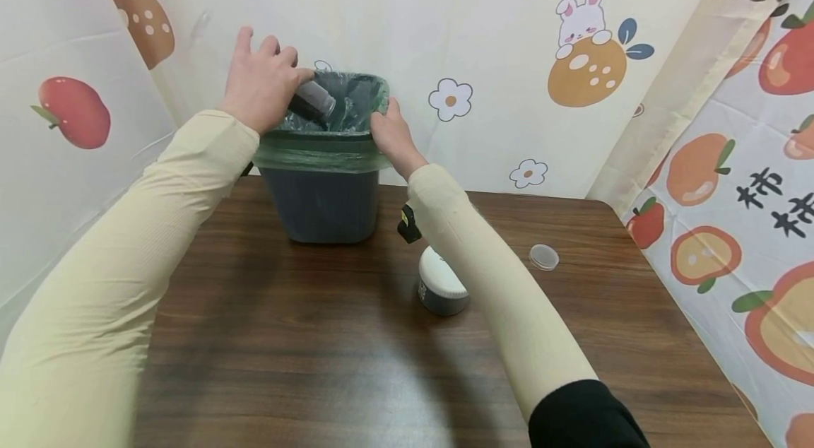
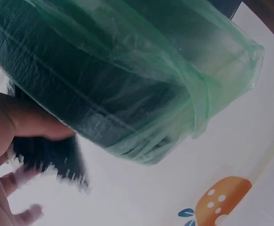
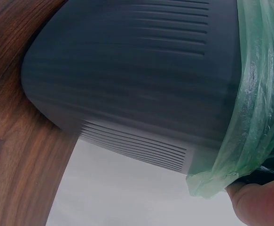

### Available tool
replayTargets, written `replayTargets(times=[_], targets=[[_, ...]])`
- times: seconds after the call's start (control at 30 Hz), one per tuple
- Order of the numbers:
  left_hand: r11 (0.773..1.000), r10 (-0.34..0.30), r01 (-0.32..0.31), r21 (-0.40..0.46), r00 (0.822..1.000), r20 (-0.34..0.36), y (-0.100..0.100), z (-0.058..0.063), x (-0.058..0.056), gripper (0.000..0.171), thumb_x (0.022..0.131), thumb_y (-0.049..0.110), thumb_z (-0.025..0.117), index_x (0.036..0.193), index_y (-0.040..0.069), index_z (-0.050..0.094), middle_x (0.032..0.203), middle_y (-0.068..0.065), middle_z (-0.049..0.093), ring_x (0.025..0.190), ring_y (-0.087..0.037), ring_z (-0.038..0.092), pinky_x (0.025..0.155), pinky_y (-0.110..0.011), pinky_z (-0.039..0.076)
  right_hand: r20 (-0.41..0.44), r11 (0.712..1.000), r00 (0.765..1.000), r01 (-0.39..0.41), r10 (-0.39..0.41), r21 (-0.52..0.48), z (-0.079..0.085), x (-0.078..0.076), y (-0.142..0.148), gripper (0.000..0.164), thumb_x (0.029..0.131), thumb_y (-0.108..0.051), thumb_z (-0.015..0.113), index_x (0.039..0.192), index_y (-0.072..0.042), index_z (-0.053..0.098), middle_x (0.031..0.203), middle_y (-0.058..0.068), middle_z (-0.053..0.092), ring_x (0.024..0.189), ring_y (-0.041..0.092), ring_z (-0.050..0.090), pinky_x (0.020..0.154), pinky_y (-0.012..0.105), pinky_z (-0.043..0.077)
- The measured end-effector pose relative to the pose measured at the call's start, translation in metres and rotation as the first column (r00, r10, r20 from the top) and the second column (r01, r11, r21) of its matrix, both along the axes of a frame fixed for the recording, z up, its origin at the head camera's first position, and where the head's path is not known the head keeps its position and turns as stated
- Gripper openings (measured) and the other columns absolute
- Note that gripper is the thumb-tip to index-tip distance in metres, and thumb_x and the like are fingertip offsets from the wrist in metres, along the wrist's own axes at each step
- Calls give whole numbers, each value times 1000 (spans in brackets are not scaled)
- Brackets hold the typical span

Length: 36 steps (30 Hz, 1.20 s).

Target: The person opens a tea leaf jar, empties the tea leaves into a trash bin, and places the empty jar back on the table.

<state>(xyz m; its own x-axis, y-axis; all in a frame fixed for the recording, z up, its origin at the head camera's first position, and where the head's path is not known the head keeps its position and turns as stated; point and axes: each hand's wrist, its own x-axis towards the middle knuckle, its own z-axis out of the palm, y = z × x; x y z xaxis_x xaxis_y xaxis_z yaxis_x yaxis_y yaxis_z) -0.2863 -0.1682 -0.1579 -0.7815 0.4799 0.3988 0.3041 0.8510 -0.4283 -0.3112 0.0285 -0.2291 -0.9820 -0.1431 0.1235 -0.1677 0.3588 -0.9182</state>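
A dark grey trash bin stands at the back of the table, lined with a green plastic bag folded over its rim. My left hand reaches over the bin's left side and holds a clear plastic container with dark contents, tipped with its mouth down into the bin. In the left wrist view the dark container is blurred between thumb and fingers. At the right corner of the rim, my right hand grips the bag and bin edge. Its thumb shows in the right wrist view.
A jar with a white lid and dark grey base sits on the wooden table, beside my right forearm. Farther right lies a clear round lid. Printed cloth walls rise behind the bin and at both sides.
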Motion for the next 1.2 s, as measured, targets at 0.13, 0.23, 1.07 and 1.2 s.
replayTargets(times=[0.13, 0.23, 1.07, 1.2], targets=[[998, 38, -42, 50, 996, 85, 0, 0, 1, 54, 74, -2, 56, 124, 15, 47, 103, -21, 46, 94, -41, 37, 83, -67, 24, -4, 1000, 1000, 0, 0, 0, -1, -1, 0, 50, 93, -25, 27, 141, -18, 13, 141, -1, 28, 128, 9, 25, 102, 29, 27], [996, 39, -48, 77, 993, 115, -1, -1, 2, 57, 72, -2, 57, 125, 13, 44, 103, -21, 46, 93, -42, 38, 81, -68, 26, 6, 1000, 1000, -5, 5, -1, -1, -1, 0, 52, 93, -25, 26, 142, -18, 8, 144, -2, 23, 129, 9, 22, 103, 28, 25], [998, 44, -49, 48, 993, 114, -7, -4, -1, 54, 70, 0, 59, 121, 8, 45, 103, -22, 46, 92, -41, 37, 81, -67, 25, 10, 1000, 1000, 4, -4, 16, 2, 0, -2, 52, 93, -26, 26, 142, -19, 9, 145, -2, 22, 130, 10, 20, 104, 30, 24], [999, 29, -32, 33, 996, 89, -7, -4, 0, 49, 71, 0, 58, 118, 9, 48, 100, -21, 46, 89, -40, 37, 80, -64, 26, 19, 1000, 1000, 5, -5, 20, 2, 0, -2, 54, 94, -26, 25, 142, -17, 5, 147, -2, 18, 132, 10, 17, 105, 29, 21]])
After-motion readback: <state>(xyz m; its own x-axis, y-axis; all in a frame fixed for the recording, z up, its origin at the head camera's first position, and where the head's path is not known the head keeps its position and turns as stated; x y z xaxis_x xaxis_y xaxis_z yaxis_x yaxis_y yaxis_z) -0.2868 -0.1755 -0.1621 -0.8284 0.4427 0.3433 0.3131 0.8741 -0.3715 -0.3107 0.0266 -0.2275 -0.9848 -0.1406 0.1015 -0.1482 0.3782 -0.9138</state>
